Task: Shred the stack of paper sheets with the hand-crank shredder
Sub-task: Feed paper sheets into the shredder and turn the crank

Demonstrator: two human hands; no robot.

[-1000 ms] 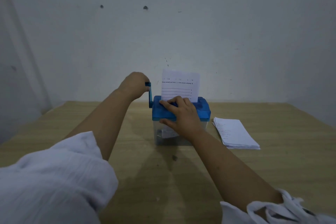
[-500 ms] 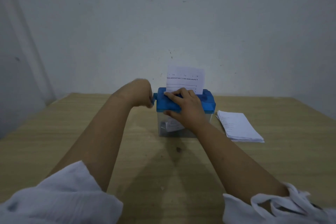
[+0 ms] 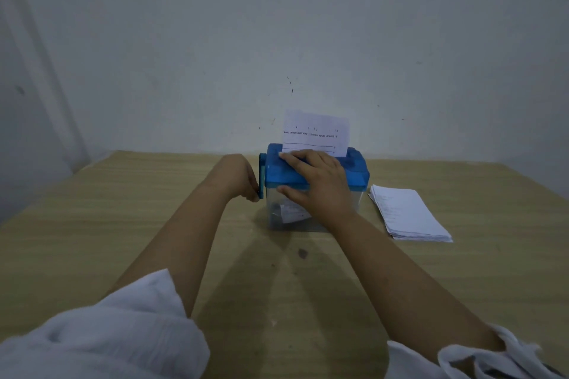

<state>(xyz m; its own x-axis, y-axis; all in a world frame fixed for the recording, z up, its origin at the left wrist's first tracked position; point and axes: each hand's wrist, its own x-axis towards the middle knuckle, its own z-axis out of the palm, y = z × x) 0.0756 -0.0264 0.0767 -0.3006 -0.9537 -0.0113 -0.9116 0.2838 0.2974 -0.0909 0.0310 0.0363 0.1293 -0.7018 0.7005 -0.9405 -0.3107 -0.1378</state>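
Mid-frame, left hand (image 3: pixel 240 177) grips the teal plastic crank (image 3: pixel 262 174); right hand (image 3: pixel 317 184) presses flat on the blue-lidded clear shredder (image 3: pixel 357 172). Turn evenly, keeping the white printed sheet (image 3: pixel 315 132) straight.

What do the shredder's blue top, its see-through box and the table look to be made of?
Blue top: likely moulded plastic, matte, uniform colour, rounded edges. See-through box: probably clear plastic; paper scraps show through its wall. Table: wood or wood-look laminate, smooth, with pale grain lines; which one is unclear.

Shredder (image 3: pixel 354 172) blue plastic lid, clear bin; table (image 3: pixel 123 224) matt wood.
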